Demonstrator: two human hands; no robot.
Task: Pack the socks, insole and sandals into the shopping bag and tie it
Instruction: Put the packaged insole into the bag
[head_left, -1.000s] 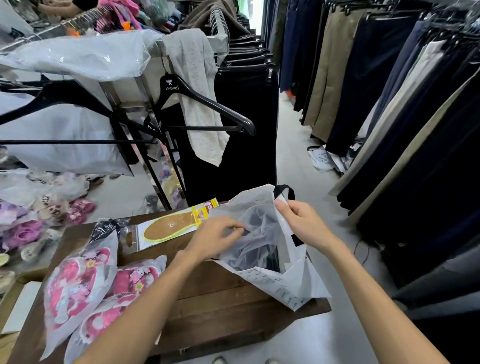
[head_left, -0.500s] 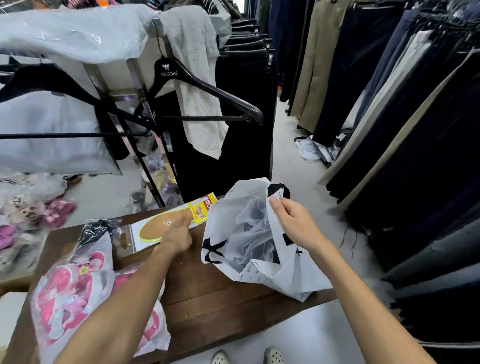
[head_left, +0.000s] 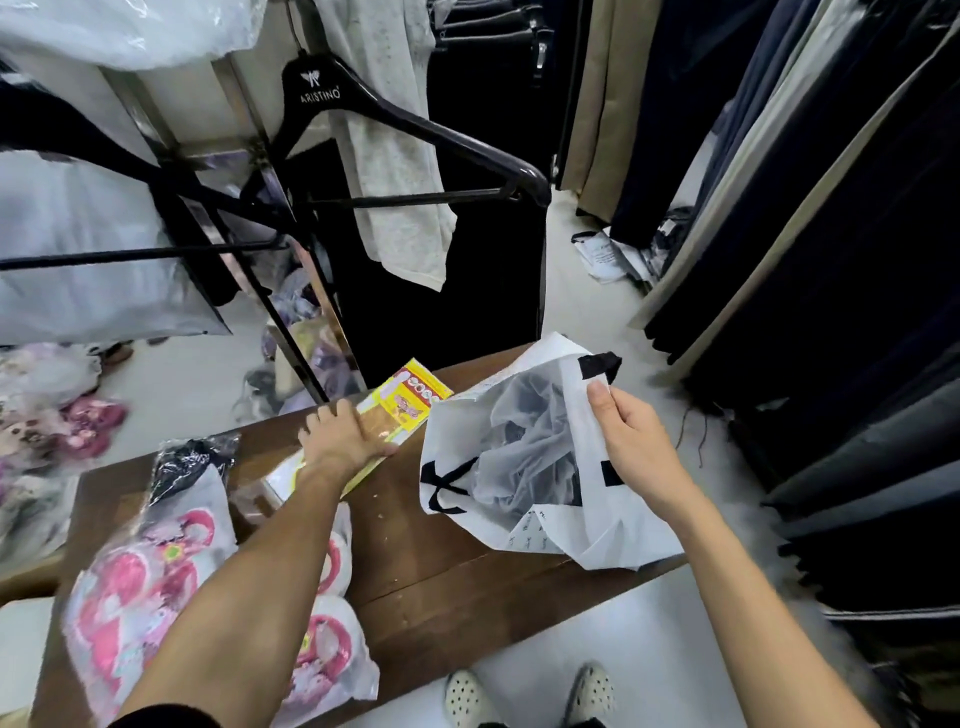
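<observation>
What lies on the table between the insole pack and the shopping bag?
In the head view, only bare table with a few crumbs separates the insole pack from the shopping bag.

A dark brown wooden desk (head_left: 426, 561) sits at six o'clock on a pale grey floor (head_left: 587, 301). At eleven o'clock a metal clothes rack (head_left: 171, 140) carries a black hanger (head_left: 415, 130) and a light grey garment (head_left: 395, 156). Dark and beige trousers (head_left: 779, 208) hang in rows from one to three o'clock. Crumpled papers (head_left: 608, 254) lie on the floor at one o'clock.
</observation>
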